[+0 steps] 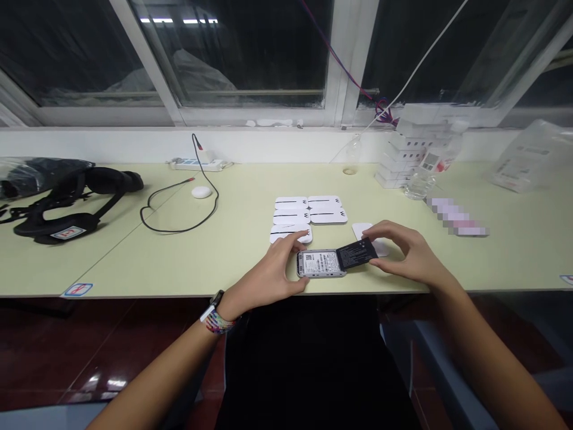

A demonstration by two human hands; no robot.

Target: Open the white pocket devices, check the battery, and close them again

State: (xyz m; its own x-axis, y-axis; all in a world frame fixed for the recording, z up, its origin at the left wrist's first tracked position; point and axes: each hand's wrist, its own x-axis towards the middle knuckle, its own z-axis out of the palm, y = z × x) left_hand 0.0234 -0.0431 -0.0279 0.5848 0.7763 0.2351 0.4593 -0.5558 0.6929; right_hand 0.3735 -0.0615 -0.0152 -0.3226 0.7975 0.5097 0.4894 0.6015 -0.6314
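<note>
A small device with its back off [320, 263] lies near the table's front edge, its white printed label facing up. My left hand [277, 269] grips its left end between thumb and fingers. Between the thumb and fingers of my right hand [405, 251] is a flat black battery [357, 254], tilted, its left edge at the right end of the device. A white cover [362, 229] lies on the table, partly hidden behind my right hand. Just beyond the device, several white rounded devices [324, 216] with black marks lie in two columns.
Black headgear with straps [67, 230] lies at the left. A black cable [179, 231] loops around a white oval object [201, 192] near a power strip [197, 164]. White boxes [398, 158], a plastic bottle [418, 185] and a clear bag [519, 161] stand at the back right.
</note>
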